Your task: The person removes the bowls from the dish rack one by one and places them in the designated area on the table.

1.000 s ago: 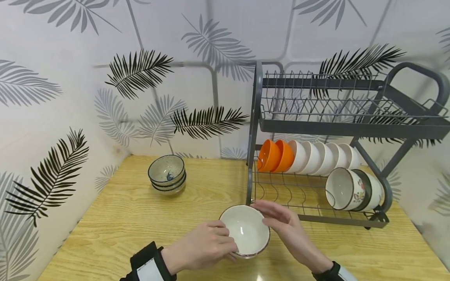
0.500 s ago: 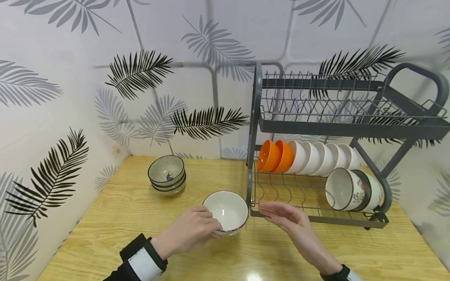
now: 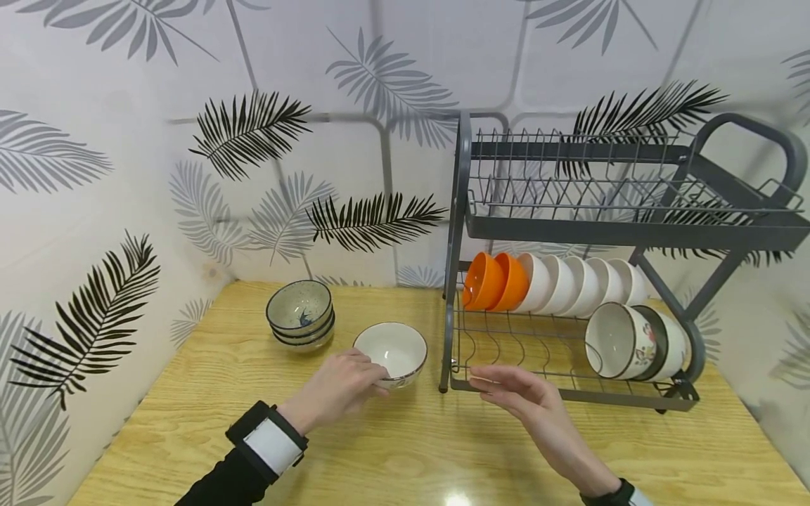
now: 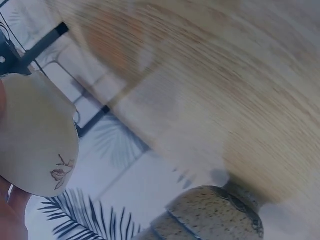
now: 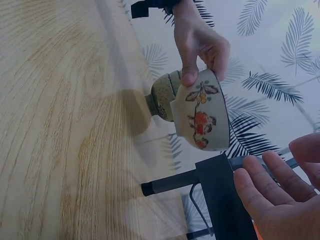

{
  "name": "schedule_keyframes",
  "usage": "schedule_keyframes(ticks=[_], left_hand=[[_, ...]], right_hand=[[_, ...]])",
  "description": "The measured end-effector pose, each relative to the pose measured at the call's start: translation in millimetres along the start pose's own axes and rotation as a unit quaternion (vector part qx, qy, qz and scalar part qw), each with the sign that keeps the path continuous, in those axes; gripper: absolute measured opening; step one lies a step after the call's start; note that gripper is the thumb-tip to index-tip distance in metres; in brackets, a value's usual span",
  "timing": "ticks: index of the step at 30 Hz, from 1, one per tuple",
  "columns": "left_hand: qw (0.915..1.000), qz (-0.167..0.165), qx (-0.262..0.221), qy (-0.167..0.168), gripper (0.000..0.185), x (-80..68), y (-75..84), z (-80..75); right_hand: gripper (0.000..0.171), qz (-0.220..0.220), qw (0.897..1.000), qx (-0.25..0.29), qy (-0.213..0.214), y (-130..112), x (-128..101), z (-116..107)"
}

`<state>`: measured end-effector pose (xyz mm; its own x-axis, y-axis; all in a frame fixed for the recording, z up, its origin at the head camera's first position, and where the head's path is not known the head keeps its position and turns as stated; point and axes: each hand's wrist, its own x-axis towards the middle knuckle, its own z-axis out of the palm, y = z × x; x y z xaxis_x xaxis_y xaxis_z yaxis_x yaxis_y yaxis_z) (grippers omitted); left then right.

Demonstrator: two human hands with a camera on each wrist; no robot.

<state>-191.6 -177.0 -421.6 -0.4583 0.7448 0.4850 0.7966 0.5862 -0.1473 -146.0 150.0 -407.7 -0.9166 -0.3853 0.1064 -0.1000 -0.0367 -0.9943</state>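
Note:
My left hand (image 3: 338,386) pinches the near-left rim of a white bowl (image 3: 394,351), thumb outside and fingers over the edge. In the right wrist view the bowl (image 5: 204,112) shows red fruit and brown leaves on its outer wall and hangs above the table. Just left of it stands a stack of speckled grey bowls (image 3: 300,313) with dark rims and a blue mark inside. My right hand (image 3: 528,404) holds nothing; its fingers, lightly bent, hover by the front left corner of the dish rack (image 3: 569,397).
On the rack's lower tier lean two orange bowls (image 3: 484,281), several white bowls (image 3: 563,284) and, at front right, larger bowls including a flowered one (image 3: 612,341). The upper tier (image 3: 569,190) overhangs them. A leaf-patterned wall (image 3: 354,161) borders the wooden table (image 3: 380,457) behind and at left.
My left hand has carried the white bowl left and away from me, toward the grey stack. The right hand has let go of the bowl and stays near the rack.

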Motion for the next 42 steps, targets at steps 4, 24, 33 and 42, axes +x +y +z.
schedule_keyframes(ticks=[4,24,33,42], left_hand=[[0.9992,-0.037,0.002,-0.016,0.016,1.7,-7.2,6.2],[0.9892,-0.131,0.013,-0.063,0.017,11.3,-32.5,46.7],[0.9870,-0.149,0.015,-0.059,0.018,14.7,-34.2,62.2],[0.9783,-0.180,-0.006,-0.101,0.012,21.2,-36.8,68.3]], right_hand=[[0.039,0.001,1.000,-0.001,0.000,-0.3,0.3,-0.6],[0.038,-0.002,1.000,-0.008,-0.008,1.3,0.1,-2.8],[0.038,0.001,1.000,-0.017,-0.007,2.1,-0.2,-3.4],[0.040,0.013,1.000,-0.025,0.001,0.2,-0.7,-3.8]])
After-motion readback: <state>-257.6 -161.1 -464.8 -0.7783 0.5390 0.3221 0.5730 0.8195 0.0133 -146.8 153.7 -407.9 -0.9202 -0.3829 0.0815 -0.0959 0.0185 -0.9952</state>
